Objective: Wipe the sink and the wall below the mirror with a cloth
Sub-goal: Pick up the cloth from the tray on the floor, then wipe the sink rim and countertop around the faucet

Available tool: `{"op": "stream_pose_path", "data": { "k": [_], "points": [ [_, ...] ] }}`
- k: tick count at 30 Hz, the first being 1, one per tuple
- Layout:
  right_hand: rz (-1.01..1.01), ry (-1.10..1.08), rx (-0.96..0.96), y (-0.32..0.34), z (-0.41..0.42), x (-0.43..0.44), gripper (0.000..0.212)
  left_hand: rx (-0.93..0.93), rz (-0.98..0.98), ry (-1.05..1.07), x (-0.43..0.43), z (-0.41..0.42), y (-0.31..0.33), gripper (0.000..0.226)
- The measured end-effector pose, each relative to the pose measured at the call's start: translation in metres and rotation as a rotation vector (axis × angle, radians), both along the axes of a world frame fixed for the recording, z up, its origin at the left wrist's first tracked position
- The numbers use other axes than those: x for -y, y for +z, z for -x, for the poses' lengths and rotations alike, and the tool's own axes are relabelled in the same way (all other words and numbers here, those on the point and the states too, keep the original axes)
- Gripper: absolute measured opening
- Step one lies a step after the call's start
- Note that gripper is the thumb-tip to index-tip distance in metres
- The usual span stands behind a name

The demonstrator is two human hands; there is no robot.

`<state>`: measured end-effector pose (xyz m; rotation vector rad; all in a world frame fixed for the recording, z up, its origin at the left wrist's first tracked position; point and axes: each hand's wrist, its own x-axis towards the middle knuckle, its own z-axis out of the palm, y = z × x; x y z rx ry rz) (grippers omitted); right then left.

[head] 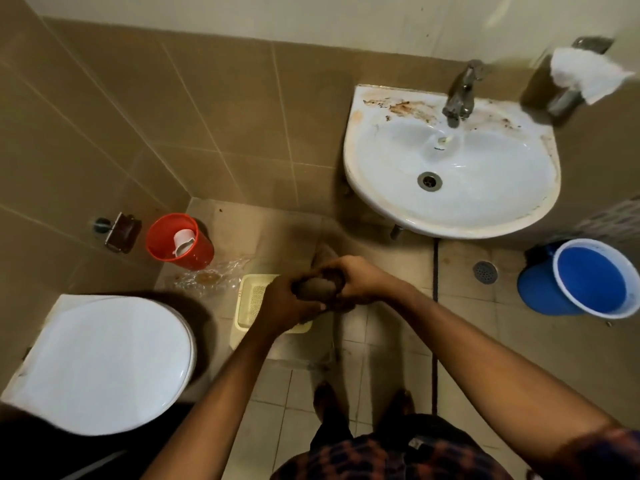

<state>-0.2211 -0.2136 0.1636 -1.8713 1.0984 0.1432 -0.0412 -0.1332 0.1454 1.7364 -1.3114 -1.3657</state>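
Note:
A dark brown cloth [316, 287] is bunched into a tight roll between both hands, low over the floor in front of the sink. My left hand [284, 303] grips its left end and my right hand [356, 277] grips its right end. The white sink [374, 199] hangs on the tiled wall at upper right, with brown stains along its back rim and a metal tap [462, 91] over the bowl. The wall [242, 109] behind and left of the sink is brown tile below and pale paint above. No mirror shows.
A white toilet with its lid down [104, 365] sits at lower left. A red bucket [178, 242] holding a white cup stands beside it, with a cream tray [249, 303] on the wet floor. A blue bucket [588, 277] stands at right. White tissue [585, 76] hangs from a holder.

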Motion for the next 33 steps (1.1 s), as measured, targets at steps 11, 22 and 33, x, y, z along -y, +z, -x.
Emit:
{"op": "stream_pose_path", "data": {
  "k": [11, 22, 33],
  "points": [
    [0.446, -0.649, 0.421, 0.043, 0.115, 0.034, 0.049, -0.193, 0.185, -0.052, 0.077, 0.092, 0.061, 0.016],
    [0.498, -0.585, 0.557, 0.074, 0.139, 0.079, 0.105, -0.29, 0.164, 0.167, 0.17, 0.199, 0.145, 0.028],
    [0.807, -0.894, 1.046, 0.184, 0.178, 0.188, 0.074, -0.191, 0.565, 0.149, 0.274, 0.184, 0.277, 0.008]
  ]
}}
